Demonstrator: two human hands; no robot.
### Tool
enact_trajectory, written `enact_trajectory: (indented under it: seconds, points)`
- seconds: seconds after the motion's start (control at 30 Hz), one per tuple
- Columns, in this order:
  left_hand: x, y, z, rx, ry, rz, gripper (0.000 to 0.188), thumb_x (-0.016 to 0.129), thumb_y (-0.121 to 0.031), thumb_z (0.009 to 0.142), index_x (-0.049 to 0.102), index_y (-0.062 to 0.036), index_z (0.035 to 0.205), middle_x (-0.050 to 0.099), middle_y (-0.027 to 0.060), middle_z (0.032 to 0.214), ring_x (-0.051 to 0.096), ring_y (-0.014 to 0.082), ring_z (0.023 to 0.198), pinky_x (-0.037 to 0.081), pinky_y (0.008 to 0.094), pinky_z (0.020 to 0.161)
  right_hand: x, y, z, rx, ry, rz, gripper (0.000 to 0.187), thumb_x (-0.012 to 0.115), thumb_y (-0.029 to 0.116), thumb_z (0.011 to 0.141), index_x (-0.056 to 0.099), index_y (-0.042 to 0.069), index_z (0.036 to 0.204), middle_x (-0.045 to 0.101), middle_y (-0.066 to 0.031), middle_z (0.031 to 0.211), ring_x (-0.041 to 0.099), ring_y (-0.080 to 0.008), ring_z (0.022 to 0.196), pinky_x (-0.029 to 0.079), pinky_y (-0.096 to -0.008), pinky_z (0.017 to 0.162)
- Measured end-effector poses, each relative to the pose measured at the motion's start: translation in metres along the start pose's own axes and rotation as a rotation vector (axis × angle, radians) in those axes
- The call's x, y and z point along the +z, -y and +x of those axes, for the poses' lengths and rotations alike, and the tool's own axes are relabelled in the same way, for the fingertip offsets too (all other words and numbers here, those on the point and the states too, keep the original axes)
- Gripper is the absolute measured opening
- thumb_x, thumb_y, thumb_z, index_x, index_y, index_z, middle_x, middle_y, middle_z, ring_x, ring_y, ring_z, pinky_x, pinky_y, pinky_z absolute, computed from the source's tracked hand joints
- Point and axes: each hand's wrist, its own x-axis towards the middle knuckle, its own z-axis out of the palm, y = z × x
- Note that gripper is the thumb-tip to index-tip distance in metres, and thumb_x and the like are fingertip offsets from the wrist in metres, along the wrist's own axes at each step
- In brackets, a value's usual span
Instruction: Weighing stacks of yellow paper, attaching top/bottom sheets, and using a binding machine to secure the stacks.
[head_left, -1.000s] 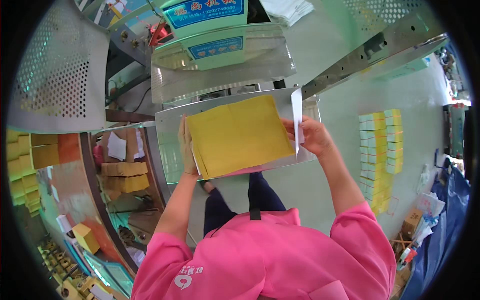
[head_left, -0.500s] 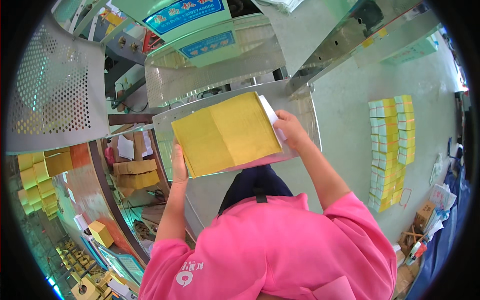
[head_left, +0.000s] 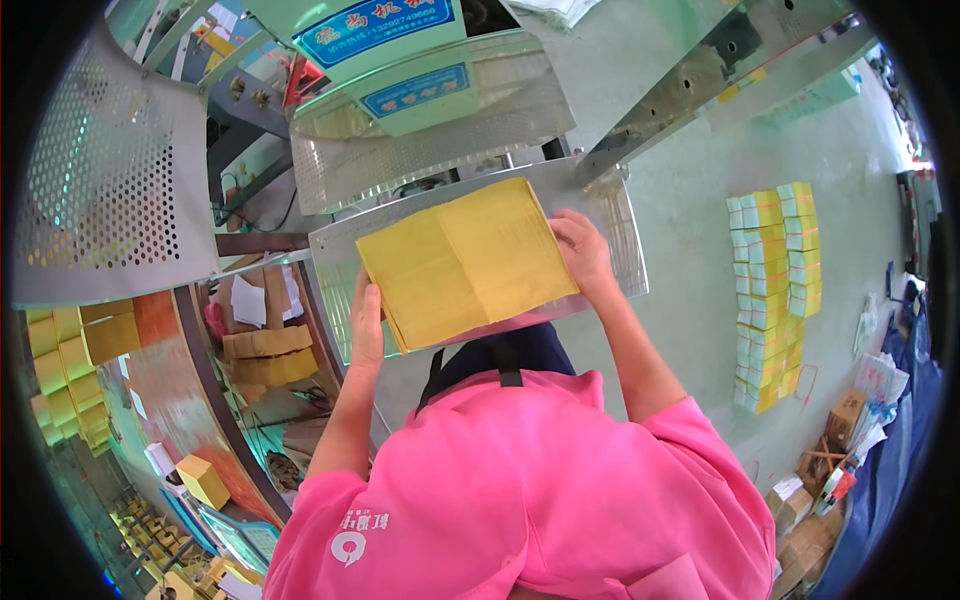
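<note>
A stack of yellow paper (head_left: pixel 465 265) with a crease down its middle lies between my hands, slightly tilted, over a metal machine table (head_left: pixel 612 240). My left hand (head_left: pixel 367 325) presses against its left edge, the fingers partly hidden behind the sheets. At the right edge my right hand (head_left: pixel 585 255) grips the stack, its thumb side uppermost and the other fingers partly out of sight. How thick the stack is cannot be made out.
Beyond the table stands a machine with a clear guard (head_left: pixel 430 110). A perforated metal panel (head_left: pixel 110 180) rises at left, above a wooden bench (head_left: pixel 190 370). A slanted metal beam (head_left: pixel 690 85) crosses at upper right. Bundled yellow-and-white paper stacks (head_left: pixel 765 290) sit on the floor to the right.
A white sheet that stuck out at the right edge no longer shows. The yellow stack has shifted slightly right, and my right hand now grips its edge directly.
</note>
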Motion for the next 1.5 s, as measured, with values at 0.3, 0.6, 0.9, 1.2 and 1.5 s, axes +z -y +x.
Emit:
enact_trajectory:
  seconds: [0.3, 0.6, 0.9, 1.2, 1.5]
  points:
    - [-0.001, -0.007, 0.0, -0.08, 0.015, -0.039, 0.062, 0.04, -0.044, 0.101, 0.034, -0.0035, 0.147, 0.047, 0.0083, 0.139, 0.048, 0.0186, 0.123, 0.042, 0.0307, 0.097, -0.005, 0.02, 0.004, 0.333, 0.147, 0.376, 0.03, 0.054, 0.004, 0.085, 0.068, 0.006, 0.111, 0.072, -0.0094, 0.093, 0.067, -0.0142, 0.085, 0.051, -0.0275, 0.08]
    - [-0.002, -0.011, -0.002, -0.184, 0.023, -0.137, 0.059, 0.041, -0.042, 0.101, 0.037, -0.0006, 0.142, 0.046, 0.0091, 0.139, 0.043, 0.0192, 0.129, 0.033, 0.0328, 0.107, -0.006, 0.015, 0.011, 0.279, 0.241, 0.481, 0.025, 0.059, 0.014, 0.095, 0.065, 0.001, 0.116, 0.07, -0.0024, 0.097, 0.06, -0.0074, 0.088, 0.049, -0.0231, 0.078]
    - [-0.006, -0.008, -0.001, -0.226, 0.019, -0.118, 0.059, 0.042, -0.044, 0.1, 0.04, -0.0004, 0.14, 0.049, 0.0091, 0.136, 0.045, 0.0184, 0.126, 0.034, 0.0322, 0.105, -0.042, 0.036, 0.018, 0.25, 0.355, 0.515, 0.038, 0.051, 0.033, 0.098, 0.066, 0.002, 0.114, 0.069, -0.0065, 0.101, 0.061, -0.0128, 0.094, 0.051, -0.0275, 0.079]
    - [-0.009, -0.005, 0.001, -0.219, 0.003, -0.026, 0.063, 0.044, -0.052, 0.096, 0.042, -0.0079, 0.141, 0.052, 0.0049, 0.128, 0.052, 0.0151, 0.114, 0.049, 0.028, 0.079, -0.05, 0.041, 0.018, 0.443, 0.412, 0.622, 0.043, 0.057, 0.039, 0.094, 0.066, 0.004, 0.116, 0.067, -0.0063, 0.106, 0.061, -0.0155, 0.1, 0.053, -0.0314, 0.079]
    - [-0.008, -0.009, 0.003, -0.206, 0.029, -0.033, 0.061, 0.045, -0.05, 0.097, 0.043, -0.0066, 0.139, 0.053, 0.0054, 0.124, 0.053, 0.0145, 0.111, 0.048, 0.0284, 0.08, -0.041, 0.03, 0.013, 0.431, 0.375, 0.626, 0.044, 0.055, 0.041, 0.094, 0.066, 0.003, 0.114, 0.066, -0.006, 0.103, 0.06, -0.0149, 0.094, 0.052, -0.0308, 0.076]
